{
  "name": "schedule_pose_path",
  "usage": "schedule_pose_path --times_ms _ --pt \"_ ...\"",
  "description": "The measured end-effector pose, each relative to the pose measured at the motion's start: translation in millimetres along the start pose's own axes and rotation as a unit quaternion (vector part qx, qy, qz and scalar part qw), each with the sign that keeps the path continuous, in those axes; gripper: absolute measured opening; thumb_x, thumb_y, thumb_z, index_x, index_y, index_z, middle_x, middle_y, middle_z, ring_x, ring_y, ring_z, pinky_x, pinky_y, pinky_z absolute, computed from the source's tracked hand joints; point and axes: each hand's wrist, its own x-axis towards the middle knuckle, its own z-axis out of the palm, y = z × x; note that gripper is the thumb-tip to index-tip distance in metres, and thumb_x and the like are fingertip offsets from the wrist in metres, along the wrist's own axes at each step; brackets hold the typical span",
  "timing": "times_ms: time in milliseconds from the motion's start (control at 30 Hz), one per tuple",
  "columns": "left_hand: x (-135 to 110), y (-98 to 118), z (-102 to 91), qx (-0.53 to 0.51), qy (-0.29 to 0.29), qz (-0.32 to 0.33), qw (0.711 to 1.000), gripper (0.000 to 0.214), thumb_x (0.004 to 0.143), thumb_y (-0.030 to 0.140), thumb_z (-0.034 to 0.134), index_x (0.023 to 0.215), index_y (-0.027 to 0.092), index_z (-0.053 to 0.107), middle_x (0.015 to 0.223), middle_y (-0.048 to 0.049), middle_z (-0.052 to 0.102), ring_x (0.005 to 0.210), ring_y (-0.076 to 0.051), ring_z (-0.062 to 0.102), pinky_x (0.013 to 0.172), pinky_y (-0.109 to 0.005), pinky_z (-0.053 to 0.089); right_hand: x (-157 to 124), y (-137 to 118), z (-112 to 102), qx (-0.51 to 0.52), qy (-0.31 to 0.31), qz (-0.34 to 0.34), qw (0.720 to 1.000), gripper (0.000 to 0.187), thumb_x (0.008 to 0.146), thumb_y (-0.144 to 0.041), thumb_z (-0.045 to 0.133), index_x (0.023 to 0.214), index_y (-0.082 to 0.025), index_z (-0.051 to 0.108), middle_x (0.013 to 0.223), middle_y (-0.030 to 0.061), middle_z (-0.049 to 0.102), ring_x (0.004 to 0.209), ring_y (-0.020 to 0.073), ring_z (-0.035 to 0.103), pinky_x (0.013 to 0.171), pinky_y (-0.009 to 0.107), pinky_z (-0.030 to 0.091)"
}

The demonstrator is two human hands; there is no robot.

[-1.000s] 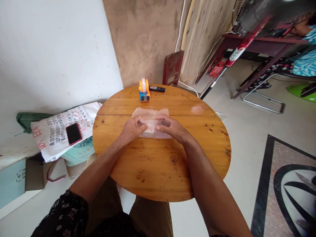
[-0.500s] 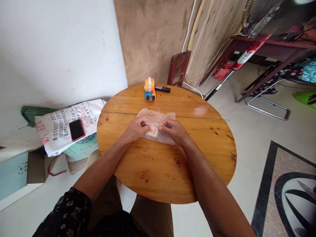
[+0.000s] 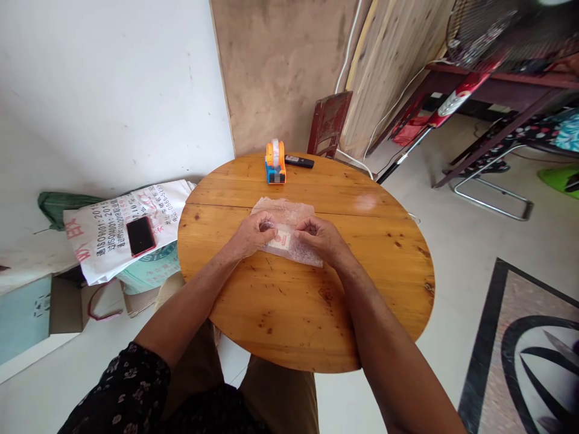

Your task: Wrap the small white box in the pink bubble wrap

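A sheet of clear bubble wrap (image 3: 289, 211) lies on the round wooden table (image 3: 280, 313). On it sits a small white box (image 3: 281, 239) with red print, partly under the wrap. My left hand (image 3: 254, 235) is closed at the left side of the box, thumb and forefinger pinched on the bubble wrap. From the right, my right hand (image 3: 322, 239) pinches the wrap beside the box in the same way. The fingertips of both hands are close to the box; whether they touch it I cannot tell.
An orange and blue tape dispenser (image 3: 275, 163) and a black remote-like object (image 3: 299, 161) stand at the table's far edge. A phone (image 3: 140, 235) lies on a white sack (image 3: 99, 241) at the left. A red chair (image 3: 329, 123) is behind; a fan (image 3: 479, 36) stands at the right.
The far right part of the bubble wrap has shifted inward toward the box. Both hands have moved only slightly and keep their pinch.
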Motion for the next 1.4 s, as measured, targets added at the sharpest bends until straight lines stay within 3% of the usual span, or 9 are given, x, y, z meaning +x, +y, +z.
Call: schedule_pose_path --times_ms 200,367,600,767,900,1033,1133,1267,1400 --pt "1 -4 -0.3 -0.011 -0.017 0.005 1.0 0.014 0.072 0.02 0.059 0.085 0.016 0.055 0.067 0.0027 0.063 0.055 -0.008 0.047 0.053 -0.019 0.033 2 1 3 -0.11 0.045 -0.103 0.988 0.009 0.072 -0.024 0.06 0.08 -0.021 0.06 0.078 0.0026 0.065 0.07 0.0175 0.058 0.065 0.029 0.047" --pt "2 -6 -0.7 -0.015 -0.022 -0.007 1.0 0.016 0.073 0.022 0.058 0.088 0.017 0.055 0.068 0.0031 0.063 0.055 -0.009 0.049 0.052 -0.02 0.034 -3 -7 6 -0.161 0.049 -0.225 0.96 0.016 0.078 -0.016 0.051 0.086 -0.023 0.063 0.09 0.0049 0.067 0.086 0.0211 0.062 0.078 0.034 0.051" --pt "2 -5 -2.3 -0.002 -0.014 0.016 1.0 0.015 0.074 0.024 0.061 0.085 0.016 0.057 0.072 0.0016 0.062 0.062 -0.01 0.052 0.056 -0.02 0.037 -3 -11 12 -0.184 0.014 -0.332 0.925 0.012 0.09 -0.033 0.062 0.091 -0.023 0.068 0.094 0.0069 0.071 0.092 0.0233 0.065 0.088 0.04 0.051" --pt "5 -9 -3.1 0.011 -0.003 0.014 1.0 0.016 0.073 0.026 0.063 0.085 0.015 0.059 0.078 0.0008 0.061 0.068 -0.011 0.054 0.062 -0.022 0.041 -3 -8 14 -0.207 -0.02 -0.34 0.917 0.016 0.09 -0.035 0.065 0.099 -0.022 0.07 0.099 0.0083 0.073 0.093 0.0241 0.066 0.086 0.04 0.051" --pt "0 -6 -19.0 0.019 -0.011 -0.01 1.0 0.029 0.073 0.033 0.065 0.096 0.015 0.06 0.085 -0.0013 0.063 0.076 -0.014 0.057 0.067 -0.024 0.043 -4 -10 12 -0.212 -0.042 -0.325 0.921 0.023 0.086 -0.039 0.069 0.101 -0.021 0.069 0.102 0.0095 0.072 0.094 0.0248 0.066 0.084 0.038 0.051" --pt "-6 0 -41.1 0.139 -0.008 -0.026 0.99 0.042 0.071 0.027 0.064 0.111 0.016 0.061 0.07 0.0043 0.054 0.06 -0.011 0.047 0.057 -0.022 0.035 -6 -13 12 -0.215 -0.052 -0.293 0.93 0.02 0.086 -0.036 0.069 0.1 -0.022 0.069 0.1 0.008 0.071 0.091 0.0235 0.066 0.082 0.035 0.05" --pt "-9 0 -45.2 0.22 -0.011 -0.033 0.975 0.027 0.073 0.018 0.055 0.098 0.014 0.065 0.063 0.0055 0.048 0.055 -0.01 0.041 0.053 -0.022 0.029 -6 -12 13 -0.224 -0.053 -0.28 0.932 0.023 0.084 -0.035 0.07 0.104 -0.022 0.069 0.104 0.009 0.071 0.094 0.0248 0.066 0.083 0.036 0.05" --pt "-12 -4 -38.4 0.314 0.026 -0.054 0.947 0.022 0.075 0.016 0.055 0.095 0.014 0.065 0.068 0.0019 0.055 0.061 -0.013 0.048 0.057 -0.024 0.032 -5 -10 13 -0.233 -0.052 -0.267 0.934 0.03 0.084 -0.035 0.07 0.111 -0.022 0.07 0.112 0.01 0.07 0.101 0.0262 0.066 0.086 0.038 0.051" --pt "-17 -3 -39.1 0.357 0.082 -0.073 0.928 0.028 0.078 0.028 0.065 0.102 0.015 0.065 0.087 -0.0059 0.066 0.078 -0.02 0.059 0.066 -0.027 0.039 -6 -9 14 -0.222 -0.045 -0.256 0.94 0.029 0.085 -0.035 0.069 0.112 -0.023 0.071 0.118 0.0094 0.07 0.103 0.026 0.067 0.089 0.038 0.052"
